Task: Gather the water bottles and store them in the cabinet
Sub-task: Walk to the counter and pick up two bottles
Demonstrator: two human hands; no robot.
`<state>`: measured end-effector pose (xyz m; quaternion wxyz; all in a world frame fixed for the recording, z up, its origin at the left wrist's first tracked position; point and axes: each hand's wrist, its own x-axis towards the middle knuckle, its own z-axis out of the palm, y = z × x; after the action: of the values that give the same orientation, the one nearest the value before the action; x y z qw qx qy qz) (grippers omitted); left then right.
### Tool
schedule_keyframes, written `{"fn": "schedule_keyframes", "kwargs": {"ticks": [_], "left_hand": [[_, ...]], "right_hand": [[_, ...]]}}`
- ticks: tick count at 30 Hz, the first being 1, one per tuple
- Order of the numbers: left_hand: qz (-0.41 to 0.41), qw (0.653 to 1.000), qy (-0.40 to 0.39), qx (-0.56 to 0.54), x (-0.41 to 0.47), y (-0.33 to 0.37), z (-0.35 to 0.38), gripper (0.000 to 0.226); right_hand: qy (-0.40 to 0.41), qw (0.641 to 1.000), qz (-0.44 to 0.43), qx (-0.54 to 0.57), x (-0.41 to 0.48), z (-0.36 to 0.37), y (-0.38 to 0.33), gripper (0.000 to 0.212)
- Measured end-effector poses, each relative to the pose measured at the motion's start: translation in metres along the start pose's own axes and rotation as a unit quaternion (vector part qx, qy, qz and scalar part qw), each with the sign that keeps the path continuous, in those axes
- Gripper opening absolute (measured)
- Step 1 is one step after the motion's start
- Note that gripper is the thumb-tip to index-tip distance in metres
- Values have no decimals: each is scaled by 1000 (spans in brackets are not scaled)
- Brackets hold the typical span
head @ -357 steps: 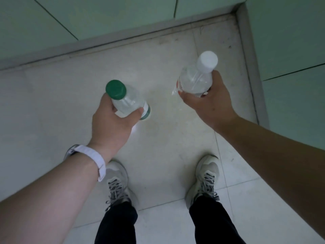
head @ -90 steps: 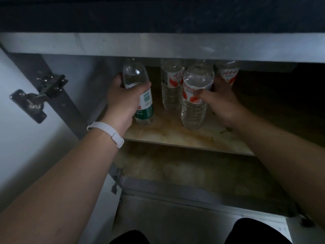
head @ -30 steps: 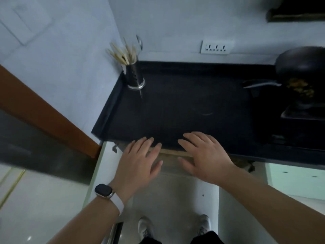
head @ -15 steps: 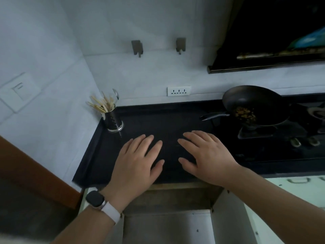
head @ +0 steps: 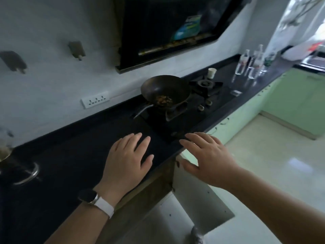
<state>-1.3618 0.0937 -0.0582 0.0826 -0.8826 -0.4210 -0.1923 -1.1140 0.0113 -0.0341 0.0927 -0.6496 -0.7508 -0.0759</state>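
Observation:
Several clear water bottles (head: 253, 65) stand far off on the black countertop (head: 73, 155), at the upper right beyond the stove. My left hand (head: 127, 162) hovers flat over the counter's near edge, fingers spread and holding nothing. My right hand (head: 207, 158) hangs beside it past the counter's edge, fingers straight and empty. Below my hands the white cabinet door (head: 198, 196) stands open; the cabinet's inside is hidden from this angle.
A black wok (head: 165, 91) with food sits on the gas stove (head: 186, 103), under a dark range hood (head: 168, 27). A paper cup (head: 211, 73) stands behind the second burner. A metal utensil holder (head: 15, 166) is at the far left. Green cabinets line the right.
The bottles I held were set on the cabinet shelf and released. My view has risen and swung right along the counter; both hands stay open and empty.

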Motion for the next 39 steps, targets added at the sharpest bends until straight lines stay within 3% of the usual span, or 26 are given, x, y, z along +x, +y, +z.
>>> {"fn": "schedule_keyframes", "kwargs": {"ticks": [11, 19, 32, 39], "left_hand": [[127, 990, 8, -62, 66, 92, 27, 52], [166, 985, 11, -36, 120, 186, 51, 47], [218, 973, 36, -59, 256, 424, 113, 50], [260, 962, 32, -74, 302, 497, 141, 49]], "right_hand": [[9, 983, 178, -30, -75, -39, 87, 58], [15, 981, 191, -14, -98, -40, 181, 59], [60, 970, 235, -27, -190, -50, 426, 54], [77, 959, 269, -47, -226, -55, 501, 54]]}}
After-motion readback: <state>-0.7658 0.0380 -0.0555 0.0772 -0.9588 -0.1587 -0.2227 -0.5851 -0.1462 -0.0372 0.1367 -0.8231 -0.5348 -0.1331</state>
